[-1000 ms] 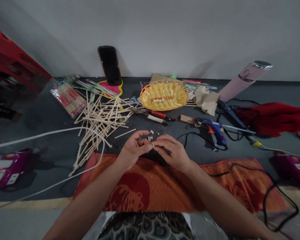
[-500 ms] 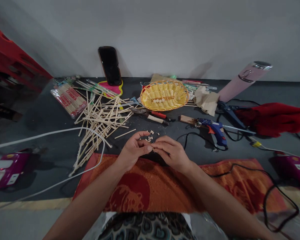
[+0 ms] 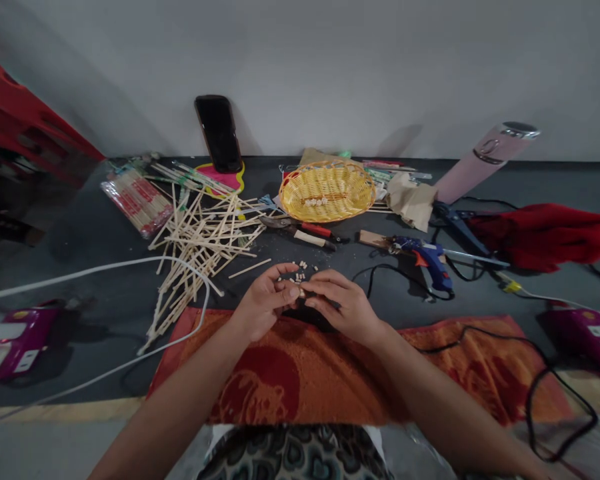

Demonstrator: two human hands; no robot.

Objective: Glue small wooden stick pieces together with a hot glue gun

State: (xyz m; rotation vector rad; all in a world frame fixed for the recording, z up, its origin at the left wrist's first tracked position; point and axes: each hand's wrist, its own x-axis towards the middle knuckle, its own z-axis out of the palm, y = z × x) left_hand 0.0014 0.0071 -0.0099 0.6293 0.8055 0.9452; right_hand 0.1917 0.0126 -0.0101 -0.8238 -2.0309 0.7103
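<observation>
My left hand [image 3: 263, 303] and my right hand [image 3: 347, 303] meet over the near edge of the dark table. Between their fingertips is a small pale wooden piece [image 3: 302, 293], mostly covered by the fingers. The left thumb and forefinger pinch it, and the right fingertips touch its other side. Just beyond the fingers lie several short cut stick pieces [image 3: 303, 265]. A single wooden stick [image 3: 250, 268] rests left of them, near a loose heap of wooden sticks [image 3: 200, 233].
A yellow woven basket [image 3: 290, 193] with small pale pieces stands behind pliers and a pale-handled knife [image 3: 313, 239]. A blue glue gun [image 3: 433, 263] lies right, trailing its cord. An orange towel [image 3: 330, 387] covers the front edge. A pink flask [image 3: 485, 163] and phone [image 3: 219, 133] stand behind.
The fingertips have shifted slightly apart, and the small wooden piece between them shows more now. The things on the table have stayed in place.
</observation>
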